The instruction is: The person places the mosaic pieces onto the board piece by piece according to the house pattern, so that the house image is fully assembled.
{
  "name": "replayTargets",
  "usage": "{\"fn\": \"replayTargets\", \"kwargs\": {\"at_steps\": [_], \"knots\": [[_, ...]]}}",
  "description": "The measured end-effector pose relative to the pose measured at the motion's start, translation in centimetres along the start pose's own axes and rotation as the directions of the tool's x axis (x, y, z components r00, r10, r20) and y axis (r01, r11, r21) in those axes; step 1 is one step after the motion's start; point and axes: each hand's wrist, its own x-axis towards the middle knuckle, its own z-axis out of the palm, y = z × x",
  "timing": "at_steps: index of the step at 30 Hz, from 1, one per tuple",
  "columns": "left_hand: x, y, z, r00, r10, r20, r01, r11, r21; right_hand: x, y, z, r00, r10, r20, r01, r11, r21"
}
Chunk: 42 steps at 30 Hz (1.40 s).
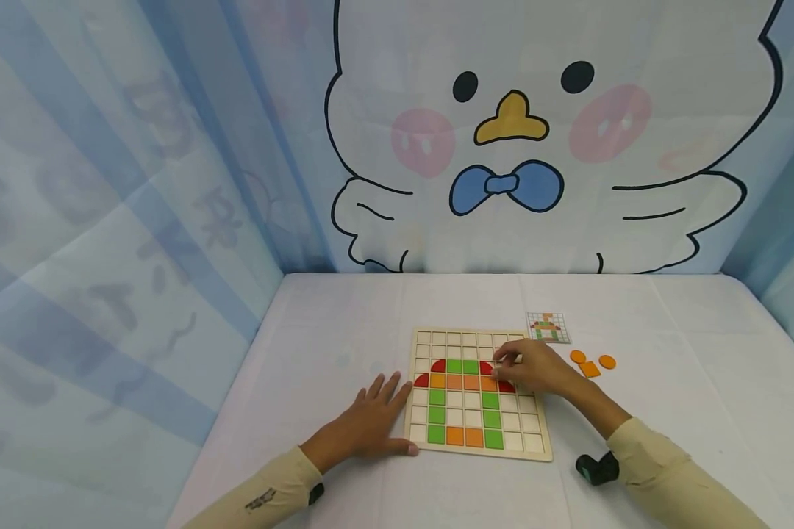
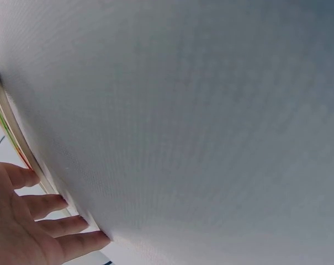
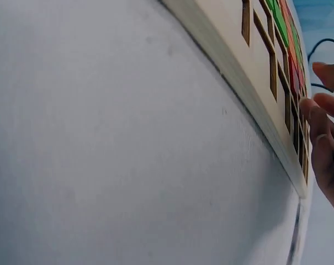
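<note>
A wooden grid board (image 1: 529, 444) lies on the table, with green, orange and red tiles set in several of its cells. My left hand (image 1: 373, 420) rests flat with fingers spread at the board's left edge; in the left wrist view its fingertips (image 2: 78, 222) meet the table beside that edge. Over the board's right half, my right hand (image 1: 532, 365) is bent down, its thumb and fingers near a red curved tile (image 1: 486, 367). The right wrist view shows the fingers (image 3: 321, 146) and thumb apart, with no tile visible between them. Another red curved tile (image 1: 506, 386) lies just below.
A small pattern card (image 1: 549, 328) lies behind the board's right corner. Right of the right hand are loose orange round pieces (image 1: 606, 361) and an orange square piece (image 1: 590, 369). A dark object (image 1: 595, 469) sits by the right sleeve. A printed curtain (image 1: 503, 242) hangs behind the table.
</note>
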Motion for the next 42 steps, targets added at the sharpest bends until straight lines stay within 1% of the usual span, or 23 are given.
{"fn": "replayTargets", "kwargs": {"at_steps": [4,7,12,15,19,23,27,31,37,42], "knots": [[0.0,0.0,0.1,1.000,0.000,-0.003,0.000,1.000,0.005,-0.8,0.9,-1.1,0.997,-0.070,-0.037,0.070,0.997,0.014],[0.1,0.0,0.1,1.000,-0.001,-0.004,0.001,1.000,0.010,-1.4,1.8,-2.0,0.995,-0.083,-0.052,0.085,0.996,0.026],[0.1,0.0,0.2,1.000,0.000,-0.006,0.000,1.000,0.012,-2.3,3.5,-3.4,0.999,-0.028,-0.039,0.031,0.997,0.065],[0.2,-0.1,0.3,1.000,0.000,-0.003,0.000,1.000,0.010,-3.0,4.6,-4.3,0.999,0.004,-0.043,-0.001,0.998,0.068],[0.2,-0.1,0.3,1.000,-0.001,0.003,0.001,1.000,0.004,-3.9,6.2,-5.6,0.995,0.060,-0.079,-0.058,0.998,0.028],[0.2,-0.2,0.3,1.000,-0.004,0.006,0.004,1.000,0.001,-4.7,7.5,-6.6,0.986,0.118,-0.117,-0.120,0.993,-0.015],[0.2,-0.1,0.3,1.000,-0.002,0.005,0.002,1.000,-0.006,-5.3,8.7,-6.8,0.979,0.163,-0.120,-0.169,0.985,-0.035],[0.1,-0.1,0.2,1.000,0.001,0.003,-0.001,1.000,-0.003,-5.6,9.5,-6.3,0.973,0.190,-0.130,-0.200,0.978,-0.066],[0.2,-0.2,0.2,1.000,0.008,0.009,-0.008,1.000,0.010,-5.6,10.0,-5.8,0.967,0.201,-0.156,-0.219,0.970,-0.109],[0.2,-0.1,0.2,1.000,0.004,0.008,-0.004,1.000,0.009,-5.8,9.9,-5.6,0.966,0.204,-0.159,-0.223,0.969,-0.107]]}}
